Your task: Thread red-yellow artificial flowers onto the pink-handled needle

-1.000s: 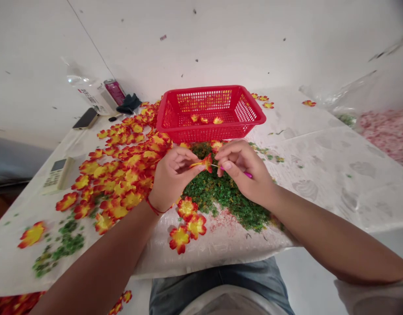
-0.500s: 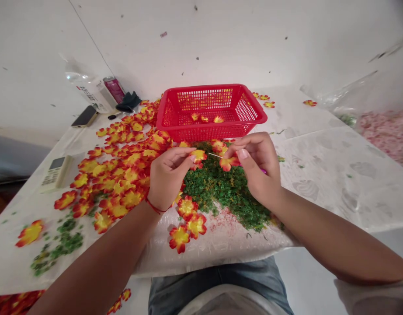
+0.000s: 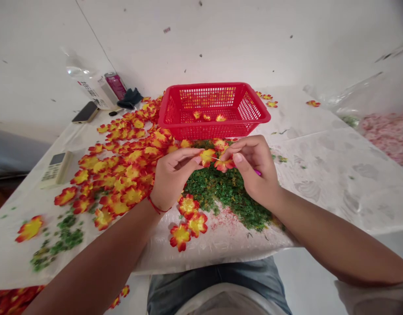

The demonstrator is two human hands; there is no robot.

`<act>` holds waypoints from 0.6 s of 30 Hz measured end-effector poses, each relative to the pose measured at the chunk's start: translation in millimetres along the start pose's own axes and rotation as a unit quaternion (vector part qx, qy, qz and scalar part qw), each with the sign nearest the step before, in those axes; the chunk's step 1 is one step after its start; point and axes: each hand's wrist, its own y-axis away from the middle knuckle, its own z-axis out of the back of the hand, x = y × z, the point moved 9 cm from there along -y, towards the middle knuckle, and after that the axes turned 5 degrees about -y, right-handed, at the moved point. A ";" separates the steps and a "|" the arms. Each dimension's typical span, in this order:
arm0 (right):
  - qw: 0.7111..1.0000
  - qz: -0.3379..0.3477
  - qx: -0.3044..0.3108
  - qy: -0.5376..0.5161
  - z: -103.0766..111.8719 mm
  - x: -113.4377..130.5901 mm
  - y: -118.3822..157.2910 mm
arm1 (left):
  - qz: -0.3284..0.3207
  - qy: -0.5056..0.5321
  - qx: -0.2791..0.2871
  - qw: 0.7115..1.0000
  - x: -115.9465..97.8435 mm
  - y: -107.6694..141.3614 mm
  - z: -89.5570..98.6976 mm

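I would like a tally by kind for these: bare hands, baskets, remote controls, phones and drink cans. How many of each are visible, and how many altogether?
Hands: 2 (left hand, right hand)
Basket: 1
Remote: 1
Phone: 1
Can: 1
Total: 6

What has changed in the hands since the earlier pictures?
The right hand, which first held only a purple-handled needle, now also has a flower; the left hand holds another flower, yellow face showing. Over the last half second, the two flowers drew together, and the needle now overlaps the left one. The red basket and its blossoms stayed put.
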 end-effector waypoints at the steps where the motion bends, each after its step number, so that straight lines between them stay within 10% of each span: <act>1: 1.000 -0.001 0.000 -0.001 0.0 -0.4 0.1 | 0.002 0.005 0.002 1.000 0.2 0.0 -0.2; 7: 0.999 -0.030 0.008 -0.025 -1.1 -6.7 1.0 | 0.010 0.077 0.029 0.997 1.4 -1.3 -3.1; 18: 0.988 -0.114 0.069 -0.078 -12.1 -25.0 10.0 | -0.133 -0.123 0.134 0.974 -24.9 8.0 -24.8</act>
